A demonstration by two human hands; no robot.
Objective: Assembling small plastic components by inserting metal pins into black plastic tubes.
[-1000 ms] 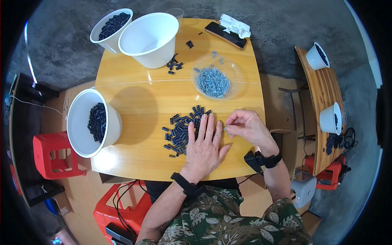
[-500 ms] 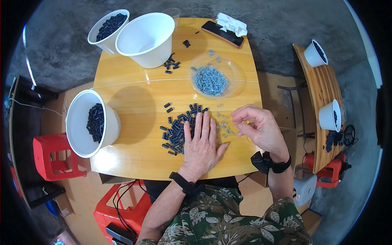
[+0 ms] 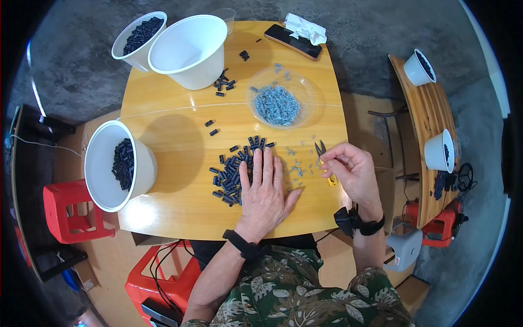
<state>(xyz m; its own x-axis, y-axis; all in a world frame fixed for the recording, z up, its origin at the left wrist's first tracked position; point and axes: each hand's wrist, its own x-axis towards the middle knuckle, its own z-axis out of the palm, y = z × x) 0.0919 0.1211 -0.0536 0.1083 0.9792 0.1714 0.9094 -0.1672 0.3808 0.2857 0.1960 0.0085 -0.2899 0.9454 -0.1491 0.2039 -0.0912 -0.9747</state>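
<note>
My left hand [image 3: 265,188] lies flat, fingers spread, over the right side of a pile of short black cylindrical pieces [image 3: 227,180]. Small loose silvery screw-like parts [image 3: 297,169] are scattered just right of its fingertips. My right hand [image 3: 351,171] hovers near the table's right edge, thumb and index finger pinched together. Whatever they hold, if anything, is too small to make out. Beside those fingers are small yellow-handled snips [image 3: 332,180], blades pointing away from me, partly covered by the hand. Farther back, a clear round tub [image 3: 305,109] holds many similar silvery parts.
A white bucket [image 3: 147,169] with black pieces stands at left. At the far left are another filled bucket [image 3: 118,50] and a large white one [image 3: 213,68]. A phone [image 3: 291,41] lies under a tissue [image 3: 305,28]. Two loose black pieces [image 3: 211,128] lie beyond the pile.
My right hand has drawn slightly right, uncovering the snips' blades. Two black pieces now lie farther from the pile, toward the back left. My left hand remains flat. The whole view has shifted slightly.
</note>
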